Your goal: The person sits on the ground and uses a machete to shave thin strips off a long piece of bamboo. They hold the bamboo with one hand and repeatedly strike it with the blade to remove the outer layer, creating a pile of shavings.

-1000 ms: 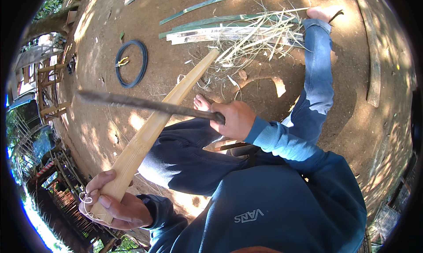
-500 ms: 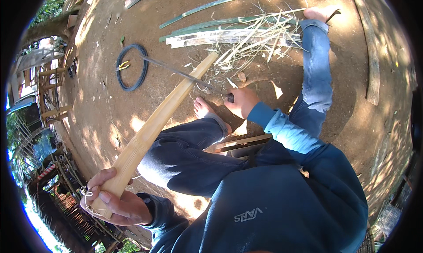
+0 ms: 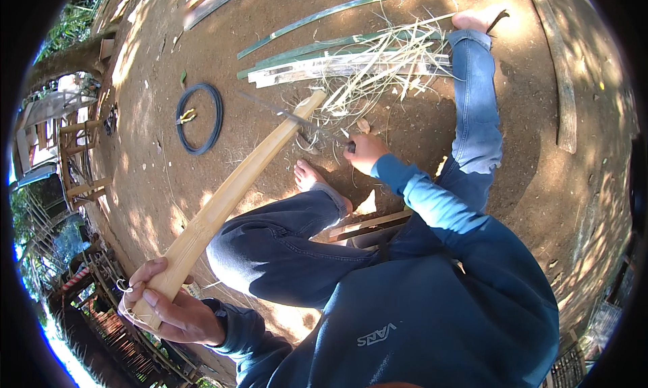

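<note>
My left hand grips the near end of a long pale bamboo slat, fingers wrapped round it, thin fibre strands curling beside them. The slat slants up and away to the right over my bent knee. My right hand is closed round the dark handle of a long knife. Its narrow blade lies across the slat close to the far end and points left; the tip is blurred. A pile of pale bamboo shavings lies just beyond the slat's far end.
Green bamboo strips and a whitish split length lie beyond the slat. A dark coil of wire with yellow-handled pliers rests on the ground at left. One long board lies at right. My bare feet are near the shavings.
The view has shifted slightly, moving the coil and strips lower in it. My right hand and the knife have moved a little away from me over the ground. Both grips are unchanged.
</note>
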Available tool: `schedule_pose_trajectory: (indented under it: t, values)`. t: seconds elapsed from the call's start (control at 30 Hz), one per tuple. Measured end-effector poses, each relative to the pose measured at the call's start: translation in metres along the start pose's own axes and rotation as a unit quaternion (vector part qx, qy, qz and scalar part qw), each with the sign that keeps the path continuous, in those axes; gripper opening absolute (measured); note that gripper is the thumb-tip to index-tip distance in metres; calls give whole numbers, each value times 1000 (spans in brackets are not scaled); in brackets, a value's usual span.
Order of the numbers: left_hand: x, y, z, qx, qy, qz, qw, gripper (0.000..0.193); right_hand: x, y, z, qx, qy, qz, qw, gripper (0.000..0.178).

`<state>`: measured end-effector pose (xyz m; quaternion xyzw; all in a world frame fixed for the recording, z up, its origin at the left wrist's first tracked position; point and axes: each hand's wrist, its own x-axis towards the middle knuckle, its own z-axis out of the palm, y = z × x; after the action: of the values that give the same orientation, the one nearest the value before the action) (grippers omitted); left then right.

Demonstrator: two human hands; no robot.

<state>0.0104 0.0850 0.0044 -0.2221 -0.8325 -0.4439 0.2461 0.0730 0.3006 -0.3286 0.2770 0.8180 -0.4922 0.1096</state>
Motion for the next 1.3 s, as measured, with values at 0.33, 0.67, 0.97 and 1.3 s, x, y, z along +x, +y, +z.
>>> schedule_pose_trajectory:
  t: [0.33, 0.67, 0.97, 1.3]
  values:
    - [15, -5, 4, 19, -2, -18, 1000, 20, 19, 45, 12, -6, 2, 35, 999, 31]
    - [44, -25, 1, -48, -55, -28, 997, 17, -2, 66, 22, 1, 56, 50, 997, 28]
    - [84, -34, -7, -108, -119, -9, 987, 23, -4, 116, 16, 7, 74, 190, 979, 38]
    - [102, -30, 19, -149, -106, 6, 983, 38, -11, 118, 9, -58, 137, 241, 959, 39]
